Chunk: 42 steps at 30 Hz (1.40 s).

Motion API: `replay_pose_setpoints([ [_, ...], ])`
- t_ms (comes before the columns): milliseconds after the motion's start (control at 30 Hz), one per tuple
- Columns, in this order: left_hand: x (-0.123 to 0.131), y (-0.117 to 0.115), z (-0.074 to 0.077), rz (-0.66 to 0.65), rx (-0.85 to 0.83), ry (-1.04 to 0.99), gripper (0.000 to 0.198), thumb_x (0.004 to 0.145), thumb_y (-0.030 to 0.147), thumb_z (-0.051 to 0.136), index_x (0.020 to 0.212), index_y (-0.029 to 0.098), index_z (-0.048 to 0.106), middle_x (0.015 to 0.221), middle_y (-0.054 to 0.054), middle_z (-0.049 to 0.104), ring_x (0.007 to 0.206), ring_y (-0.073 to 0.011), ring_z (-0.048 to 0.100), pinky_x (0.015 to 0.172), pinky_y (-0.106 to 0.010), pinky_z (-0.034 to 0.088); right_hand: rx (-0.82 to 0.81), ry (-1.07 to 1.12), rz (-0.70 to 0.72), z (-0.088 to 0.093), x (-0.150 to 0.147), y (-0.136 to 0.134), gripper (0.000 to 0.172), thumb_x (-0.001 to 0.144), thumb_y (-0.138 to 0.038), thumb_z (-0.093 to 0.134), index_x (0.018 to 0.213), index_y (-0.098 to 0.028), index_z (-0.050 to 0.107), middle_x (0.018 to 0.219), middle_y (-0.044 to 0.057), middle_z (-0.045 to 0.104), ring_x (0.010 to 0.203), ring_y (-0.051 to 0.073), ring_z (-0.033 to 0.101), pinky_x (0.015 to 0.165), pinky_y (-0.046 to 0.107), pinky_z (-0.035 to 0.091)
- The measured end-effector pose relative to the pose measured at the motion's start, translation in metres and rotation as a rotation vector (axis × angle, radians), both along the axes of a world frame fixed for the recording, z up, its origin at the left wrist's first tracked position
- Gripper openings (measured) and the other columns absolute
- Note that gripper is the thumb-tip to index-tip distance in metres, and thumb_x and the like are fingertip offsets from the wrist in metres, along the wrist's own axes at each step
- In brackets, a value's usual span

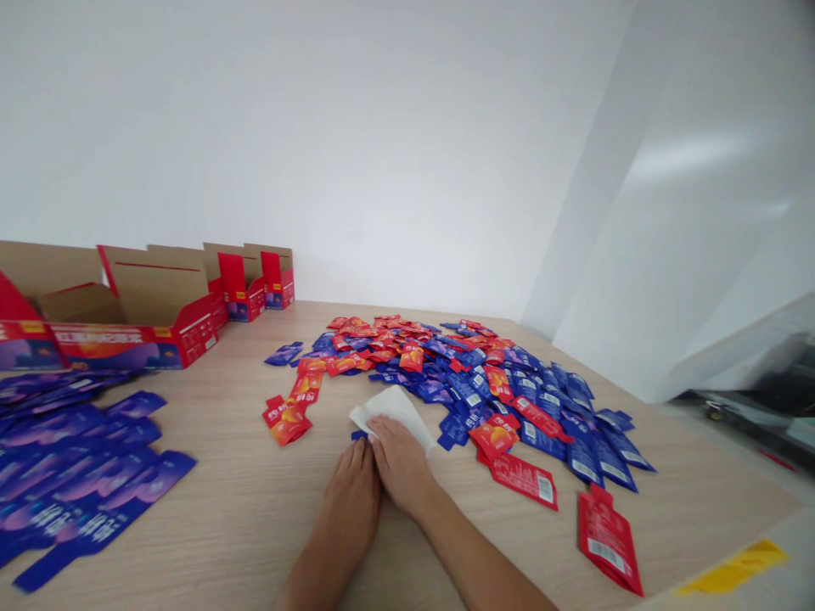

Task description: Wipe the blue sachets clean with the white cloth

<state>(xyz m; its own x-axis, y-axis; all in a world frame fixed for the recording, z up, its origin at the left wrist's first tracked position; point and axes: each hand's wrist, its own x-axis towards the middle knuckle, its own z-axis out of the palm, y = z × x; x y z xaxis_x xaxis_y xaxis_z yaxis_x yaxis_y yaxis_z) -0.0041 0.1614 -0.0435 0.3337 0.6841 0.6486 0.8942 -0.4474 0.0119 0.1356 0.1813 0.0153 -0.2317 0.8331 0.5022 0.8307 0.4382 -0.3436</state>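
White walls (382, 127), pale wooden table (222, 526)

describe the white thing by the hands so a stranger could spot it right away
On the wooden table, find the spread pile of red and blue sachets. At its near edge, touched by the right hand, lies a white sheet. It is the only white piece among red and blue ones.

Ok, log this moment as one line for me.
left hand flat on table | right hand on white sheet | sachet pile just beyond | flat blue cartons far left
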Motion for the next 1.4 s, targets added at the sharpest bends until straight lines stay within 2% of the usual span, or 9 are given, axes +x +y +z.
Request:
replay_pose_setpoints([
  [100,0.000,0.000,0.000,0.006,-0.011,-0.004,0.045,0.096,0.042,0.070,0.135,0.021,0.062,0.142,-0.011,0.064,0.125,-0.0278,0.065,0.103,-0.054,0.059,-0.004,0.014,0.008,-0.002,0.001,0.003,0.032,0.105,-0.034,0.069,0.134,-0.020,0.067,0.140,0.010,0.067,0.123,0.027,0.068,0.105,0.052,0.058],
  [267,0.000,-0.002,0.001,0.028,-0.022,-0.029,0.045,0.096,0.041,0.070,0.136,0.021,0.062,0.143,-0.011,0.064,0.126,-0.0280,0.065,0.104,-0.054,0.059,0.000,0.088,-0.092,0.000,0.024,0.007,0.036,0.104,-0.038,0.069,0.135,-0.021,0.065,0.139,0.011,0.066,0.117,0.027,0.069,0.099,0.049,0.060],
  [433,-0.001,-0.002,0.003,0.021,-0.050,-0.050,0.046,0.096,0.041,0.070,0.137,0.021,0.062,0.143,-0.011,0.064,0.127,-0.0284,0.064,0.105,-0.055,0.058,0.012,0.186,-0.157,0.008,0.030,0.006,0.035,0.105,-0.039,0.068,0.134,-0.021,0.066,0.137,0.010,0.068,0.117,0.026,0.070,0.100,0.049,0.060],
  [500,-0.002,-0.001,0.004,0.016,-0.058,-0.051,0.046,0.097,0.041,0.070,0.137,0.021,0.061,0.143,-0.011,0.063,0.127,-0.0284,0.064,0.105,-0.055,0.058,0.023,0.214,-0.160,0.012,0.027,0.004,0.033,0.111,-0.036,0.056,0.139,-0.020,0.065,0.140,0.012,0.068,0.124,0.027,0.068,0.107,0.051,0.057],
  [600,-0.003,-0.001,0.005,0.002,-0.064,-0.044,0.046,0.097,0.041,0.070,0.137,0.021,0.061,0.143,-0.011,0.063,0.127,-0.0284,0.064,0.104,-0.054,0.058,0.022,0.193,-0.069,0.016,0.017,-0.002,0.042,0.115,-0.030,0.035,0.146,-0.019,0.063,0.147,0.014,0.068,0.138,0.025,0.062,0.120,0.047,0.048],
  [700,-0.004,0.000,0.006,-0.029,-0.069,-0.027,0.046,0.096,0.043,0.070,0.136,0.021,0.062,0.141,-0.011,0.064,0.124,-0.0278,0.065,0.104,-0.054,0.059,-0.009,0.124,0.069,0.013,0.002,-0.007,0.039,0.113,-0.030,0.042,0.140,-0.024,0.069,0.142,0.007,0.073,0.137,0.021,0.064,0.122,0.038,0.047],
  [800,-0.004,0.000,0.005,-0.048,-0.071,-0.017,0.046,0.096,0.044,0.070,0.135,0.021,0.062,0.141,-0.011,0.064,0.125,-0.0280,0.065,0.105,-0.055,0.058,-0.036,0.076,0.111,0.007,-0.003,-0.008,0.035,0.112,-0.026,0.045,0.133,-0.025,0.074,0.137,0.006,0.076,0.135,0.021,0.066,0.122,0.038,0.046],
  [967,-0.004,-0.002,0.004,-0.010,-0.054,-0.040,0.046,0.096,0.041,0.070,0.137,0.021,0.061,0.144,-0.011,0.063,0.128,-0.0288,0.064,0.106,-0.055,0.058,-0.039,0.061,0.020,0.004,0.012,-0.001,0.030,0.107,-0.031,0.065,0.134,-0.020,0.068,0.142,0.011,0.069,0.132,0.029,0.065,0.114,0.056,0.052],
  [1400,0.000,-0.004,0.006,0.021,-0.082,-0.095,0.045,0.097,0.038,0.070,0.137,0.021,0.062,0.145,-0.012,0.064,0.131,-0.0292,0.063,0.109,-0.057,0.056,-0.032,0.071,-0.156,0.005,0.015,0.002,0.035,0.104,-0.038,0.069,0.135,-0.021,0.066,0.141,0.011,0.066,0.120,0.027,0.068,0.102,0.051,0.059],
])
